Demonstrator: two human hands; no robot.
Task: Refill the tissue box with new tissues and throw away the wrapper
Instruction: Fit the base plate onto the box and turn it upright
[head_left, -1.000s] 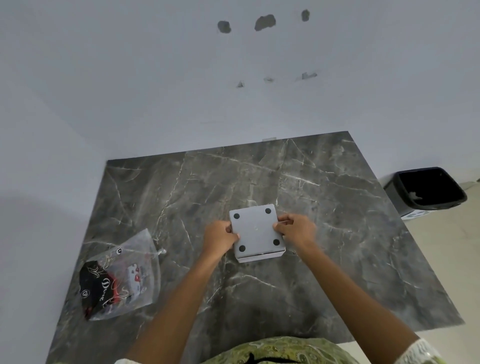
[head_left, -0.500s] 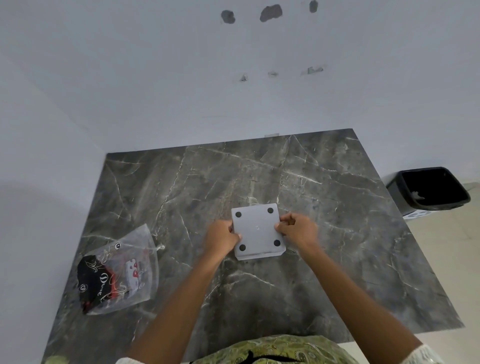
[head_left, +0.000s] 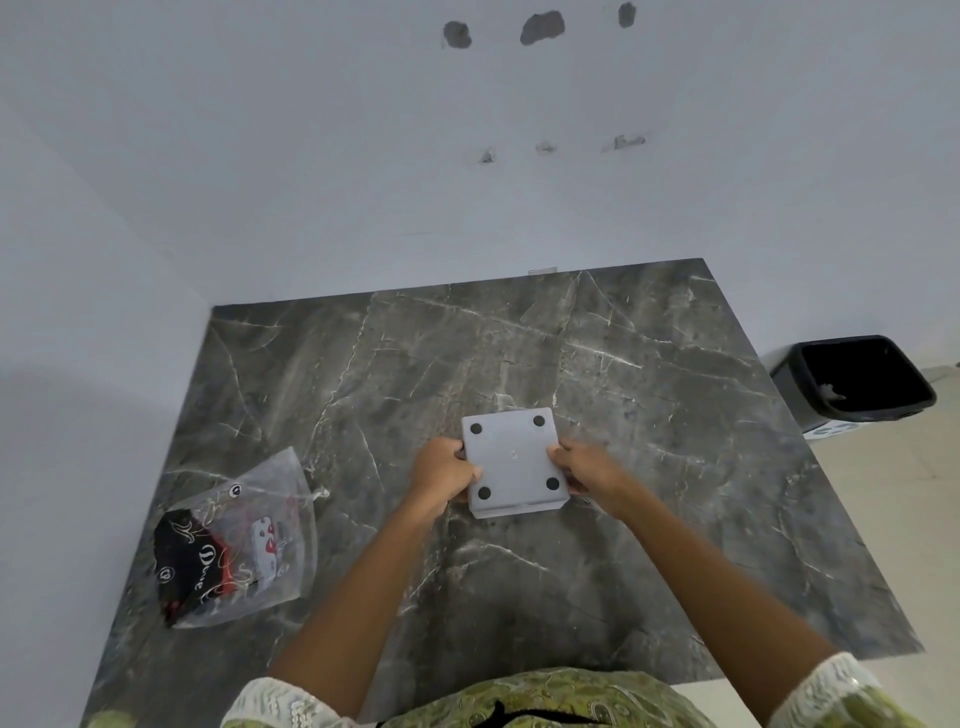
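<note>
A square grey tissue box (head_left: 511, 460) sits upside down in the middle of the dark marble table (head_left: 675, 467), its base with four black round feet facing up. My left hand (head_left: 441, 475) grips its left side and my right hand (head_left: 587, 470) grips its right side. A clear plastic wrapper (head_left: 236, 545) with black, red and white print lies flat on the table's left part, well away from both hands. No loose tissues are visible.
A black waste bin (head_left: 862, 379) with a dark liner stands on the floor just past the table's right edge. White walls close off the table at the back and left. Pale floor shows at the right.
The box and both hands stay almost in place on the table. The view has shifted slightly.
</note>
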